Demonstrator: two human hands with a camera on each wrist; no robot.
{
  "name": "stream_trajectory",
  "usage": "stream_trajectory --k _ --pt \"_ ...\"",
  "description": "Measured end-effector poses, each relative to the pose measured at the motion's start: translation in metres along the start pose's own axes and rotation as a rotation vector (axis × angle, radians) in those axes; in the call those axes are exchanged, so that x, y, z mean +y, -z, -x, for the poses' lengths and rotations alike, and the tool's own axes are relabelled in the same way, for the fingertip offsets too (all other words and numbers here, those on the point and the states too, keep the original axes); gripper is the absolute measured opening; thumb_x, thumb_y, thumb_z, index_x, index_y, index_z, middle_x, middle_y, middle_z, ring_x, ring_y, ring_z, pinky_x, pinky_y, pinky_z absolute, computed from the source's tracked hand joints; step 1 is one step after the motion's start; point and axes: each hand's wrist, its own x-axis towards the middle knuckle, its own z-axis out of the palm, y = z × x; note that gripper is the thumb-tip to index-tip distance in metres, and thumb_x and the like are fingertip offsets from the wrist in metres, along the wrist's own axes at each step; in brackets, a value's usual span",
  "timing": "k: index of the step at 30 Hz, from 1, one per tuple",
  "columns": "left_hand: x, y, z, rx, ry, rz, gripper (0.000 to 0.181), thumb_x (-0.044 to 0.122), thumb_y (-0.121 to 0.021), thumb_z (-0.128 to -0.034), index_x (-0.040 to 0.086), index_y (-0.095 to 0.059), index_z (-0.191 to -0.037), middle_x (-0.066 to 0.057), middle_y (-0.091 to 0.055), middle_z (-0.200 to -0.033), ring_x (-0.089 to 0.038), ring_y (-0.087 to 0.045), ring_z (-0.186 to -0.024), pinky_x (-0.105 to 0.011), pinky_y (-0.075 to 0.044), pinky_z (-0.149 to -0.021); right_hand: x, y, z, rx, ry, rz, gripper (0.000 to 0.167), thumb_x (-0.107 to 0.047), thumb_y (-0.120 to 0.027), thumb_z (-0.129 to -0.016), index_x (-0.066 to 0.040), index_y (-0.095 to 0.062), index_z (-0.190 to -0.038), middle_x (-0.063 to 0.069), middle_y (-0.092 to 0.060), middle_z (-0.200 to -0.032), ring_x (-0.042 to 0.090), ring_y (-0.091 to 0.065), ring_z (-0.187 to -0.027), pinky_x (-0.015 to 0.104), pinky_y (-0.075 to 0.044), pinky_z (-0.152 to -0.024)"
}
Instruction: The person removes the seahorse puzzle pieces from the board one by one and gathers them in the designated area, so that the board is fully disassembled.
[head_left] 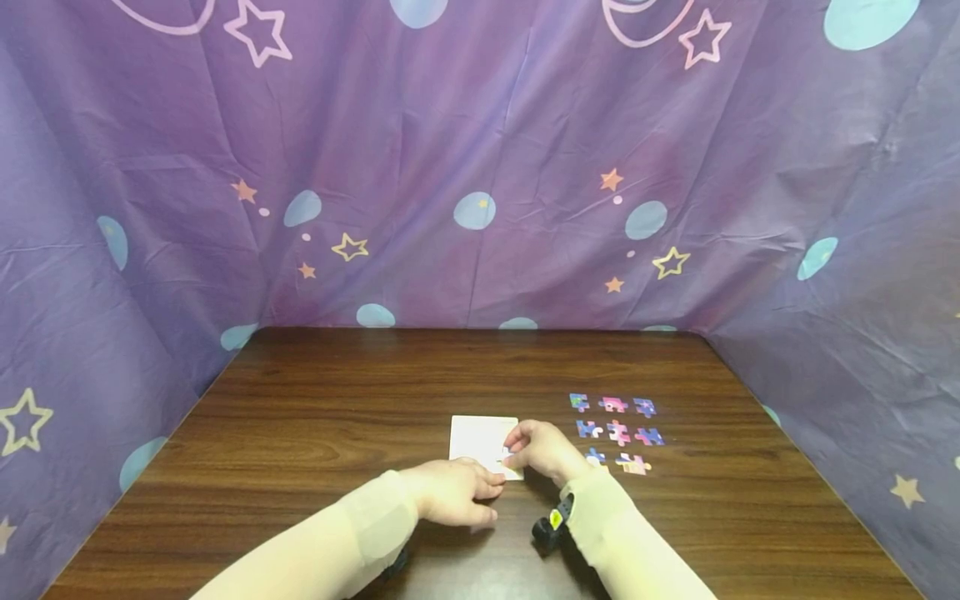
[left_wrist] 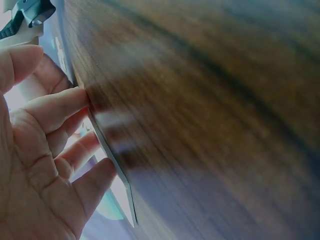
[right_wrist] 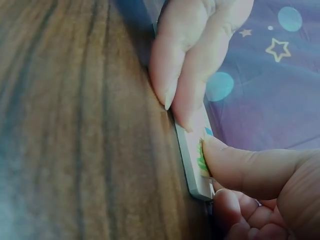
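Observation:
A flat white square board (head_left: 474,437) lies on the brown table. Fingers of my left hand (head_left: 452,492) rest at its near edge, extended and slightly spread, and the left wrist view shows them touching the board's rim (left_wrist: 127,197). At the board's near right corner, my right hand (head_left: 551,452) pinches a small jigsaw puzzle piece between thumb and fingers, low against the board. The right wrist view shows a green-patterned bit of the puzzle piece (right_wrist: 202,159) beside the thumb; the rest is covered by the fingers.
Several loose jigsaw pieces (head_left: 618,432), blue, pink and white, lie in rough rows right of the board, close to my right forearm. The wood-grain table (head_left: 315,417) reaches back to a purple curtain (head_left: 420,167) with stars, which also hangs along both sides.

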Motion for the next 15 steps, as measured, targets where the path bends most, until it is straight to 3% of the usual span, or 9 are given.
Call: stream_trajectory --k 15 --pt "0.0008 -0.0008 0.0008 -0.002 0.012 0.018 0.055 0.051 -0.05 -0.092 0.017 -0.057 -0.135 0.014 -0.047 -0.143 -0.008 -0.039 -0.133 -0.028 -0.033 -0.11 -0.0041 0.0024 -0.0003 -0.019 -0.053 -0.012 0.025 0.003 -0.079 -0.064 -0.002 -0.066 -0.084 0.003 -0.057 -0.073 0.017 -0.052 -0.071 0.028 -0.042 -0.067"
